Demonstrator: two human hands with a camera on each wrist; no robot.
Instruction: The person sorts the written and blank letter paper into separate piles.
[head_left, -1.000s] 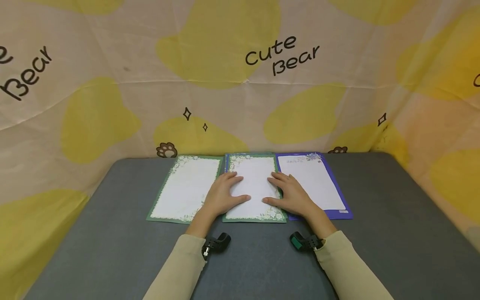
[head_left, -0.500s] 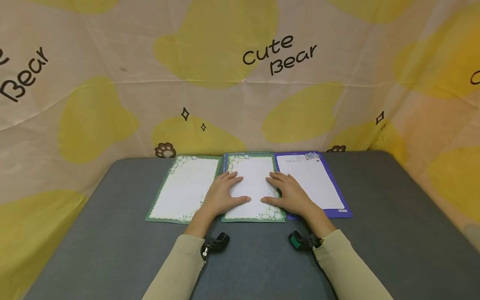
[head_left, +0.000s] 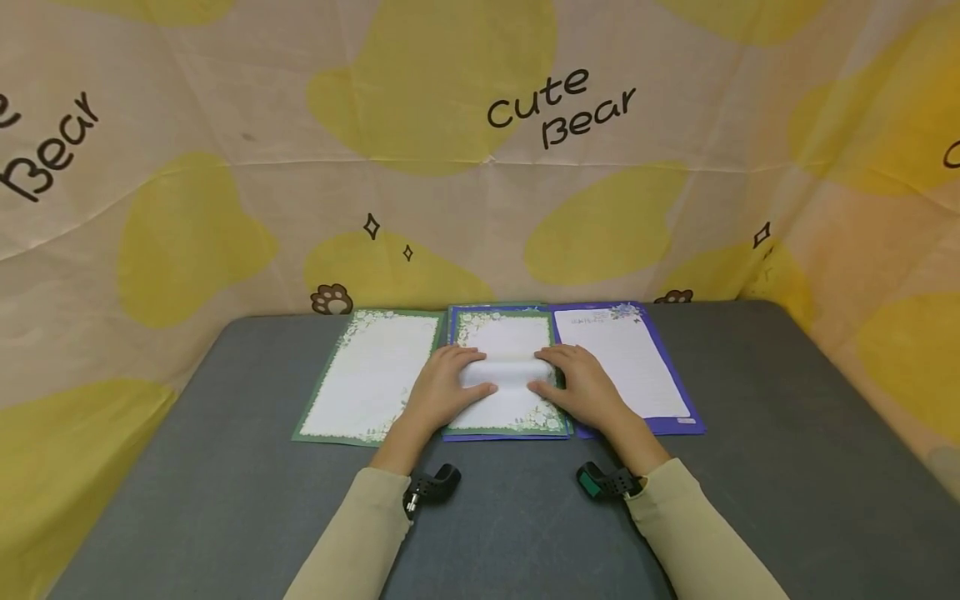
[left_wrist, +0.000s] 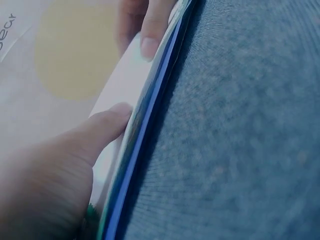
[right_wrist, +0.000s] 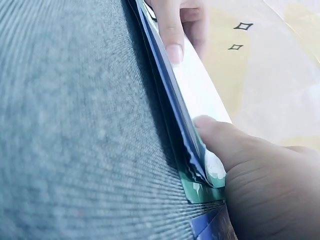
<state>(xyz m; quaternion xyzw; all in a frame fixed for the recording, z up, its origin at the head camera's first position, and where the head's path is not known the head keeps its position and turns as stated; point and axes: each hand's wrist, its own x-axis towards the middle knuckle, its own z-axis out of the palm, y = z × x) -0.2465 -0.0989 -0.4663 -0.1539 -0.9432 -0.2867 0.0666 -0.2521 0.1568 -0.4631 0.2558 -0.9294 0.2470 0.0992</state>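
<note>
A green-bordered floral sheet of letter paper (head_left: 510, 408) tops the middle stack on the grey table. My left hand (head_left: 438, 387) holds its left side and my right hand (head_left: 588, 387) its right side, thumbs toward me and fingers farther off. Between them the sheet bulges up in a crosswise ridge. A blue edge shows beneath it at the near side. In the left wrist view, the left thumb (left_wrist: 117, 117) presses the paper near its edge. The right thumb (right_wrist: 210, 132) does likewise in the right wrist view, where several layered edges stand slightly apart.
Another green-bordered sheet (head_left: 371, 375) lies to the left, partly under the left hand. On the right is a blue-bordered sheet (head_left: 630, 358) with purple flowers at its top. Behind the grey table (head_left: 510, 525) hangs a yellow-patterned cloth (head_left: 420, 108).
Both thumbs have drawn toward the fingers. The middle sheet, flat before, has buckled upward, and its near edge has slid back, baring a blue edge below. The side sheets have stayed put.
</note>
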